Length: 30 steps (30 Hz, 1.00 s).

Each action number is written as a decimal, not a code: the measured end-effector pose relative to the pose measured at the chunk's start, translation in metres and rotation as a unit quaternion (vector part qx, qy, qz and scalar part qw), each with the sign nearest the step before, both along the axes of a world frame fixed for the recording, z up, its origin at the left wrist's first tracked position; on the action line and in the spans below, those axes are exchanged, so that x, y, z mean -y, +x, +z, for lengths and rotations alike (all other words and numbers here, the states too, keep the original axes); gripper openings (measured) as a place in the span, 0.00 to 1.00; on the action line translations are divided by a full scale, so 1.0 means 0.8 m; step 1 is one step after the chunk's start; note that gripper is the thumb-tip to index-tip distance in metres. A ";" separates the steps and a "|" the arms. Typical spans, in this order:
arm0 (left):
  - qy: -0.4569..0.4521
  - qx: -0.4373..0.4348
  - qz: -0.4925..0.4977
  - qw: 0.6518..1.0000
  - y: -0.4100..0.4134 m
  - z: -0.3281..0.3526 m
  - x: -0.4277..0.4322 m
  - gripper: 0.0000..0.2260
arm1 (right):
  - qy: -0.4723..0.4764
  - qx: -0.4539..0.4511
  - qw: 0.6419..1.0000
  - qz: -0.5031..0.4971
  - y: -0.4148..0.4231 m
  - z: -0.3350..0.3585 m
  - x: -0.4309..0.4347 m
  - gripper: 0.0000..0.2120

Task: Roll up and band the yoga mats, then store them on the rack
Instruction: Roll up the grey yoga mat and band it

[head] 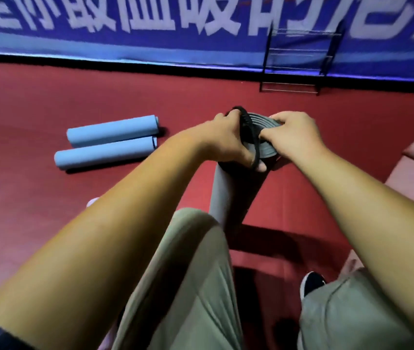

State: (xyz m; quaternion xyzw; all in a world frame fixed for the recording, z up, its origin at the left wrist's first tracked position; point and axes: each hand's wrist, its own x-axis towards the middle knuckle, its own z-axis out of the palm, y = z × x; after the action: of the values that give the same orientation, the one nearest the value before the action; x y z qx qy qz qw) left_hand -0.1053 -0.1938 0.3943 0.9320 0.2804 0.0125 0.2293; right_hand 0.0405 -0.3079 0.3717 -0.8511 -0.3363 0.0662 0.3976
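Banding is the step in hand. At mid-left, two rolled blue mats (107, 144) lie side by side and touching on the red floor (36, 97); I can make out no band on either, so they may still need theirs. Toward the centre, the left hand (228, 140) grips a black band (247, 132), with the fingers curled into the loop at its far side and the thumb hooked through it near the bottom, stretching it open across the top end of a rolled grey mat (228, 195). That mat stands nearly upright at centre frame, with its spiral end facing the camera. The right hand (294, 135) is clamped on the rim of the same end, fingers curled over the far edge and the thumb meeting the band, so the two hands sit close together. The next move probably calls for spreading the loop past the full width of the roll and drawing it down the body without letting the coils loosen. The wire rack (299, 61) stands at upper right against the blue banner (150, 46), well apart from the hands. A pink mat (413, 173) lies at the right edge.
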 end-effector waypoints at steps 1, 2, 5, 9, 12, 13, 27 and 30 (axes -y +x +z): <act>0.025 -0.018 0.002 1.000 0.014 0.003 0.015 0.60 | 0.007 0.007 1.000 -0.014 0.011 0.002 0.011 0.17; 0.045 -0.021 0.009 0.999 0.030 0.004 0.029 0.59 | 0.010 0.015 1.000 -0.024 0.022 0.005 0.023 0.18; 0.058 0.011 0.016 0.998 0.067 -0.006 0.059 0.51 | 0.009 0.037 0.999 -0.028 0.045 0.005 0.051 0.24; 0.034 0.055 0.014 0.998 0.088 -0.045 0.075 0.44 | 0.003 0.010 1.000 0.029 0.061 -0.017 0.077 0.21; -0.007 0.070 0.044 0.997 0.093 -0.082 0.080 0.43 | -0.004 -0.089 0.994 0.063 0.064 -0.048 0.090 0.11; -0.016 0.081 0.058 0.995 0.095 -0.090 0.082 0.43 | -0.005 -0.086 0.993 0.082 0.066 -0.056 0.090 0.10; -0.222 0.106 0.088 0.965 0.114 -0.078 0.028 0.47 | 0.140 -0.104 0.980 -0.099 0.109 -0.098 0.071 0.03; -0.279 0.095 0.115 0.949 0.116 -0.072 0.020 0.45 | 0.122 -0.173 0.971 -0.110 0.125 -0.100 0.062 0.06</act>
State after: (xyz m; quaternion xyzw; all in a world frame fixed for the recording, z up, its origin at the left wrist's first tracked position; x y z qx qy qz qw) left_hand -0.0124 -0.2099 0.3364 0.7868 0.3552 0.0486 0.5025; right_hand 0.1405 -0.3579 0.2920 -0.8036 -0.1717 0.1269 0.5556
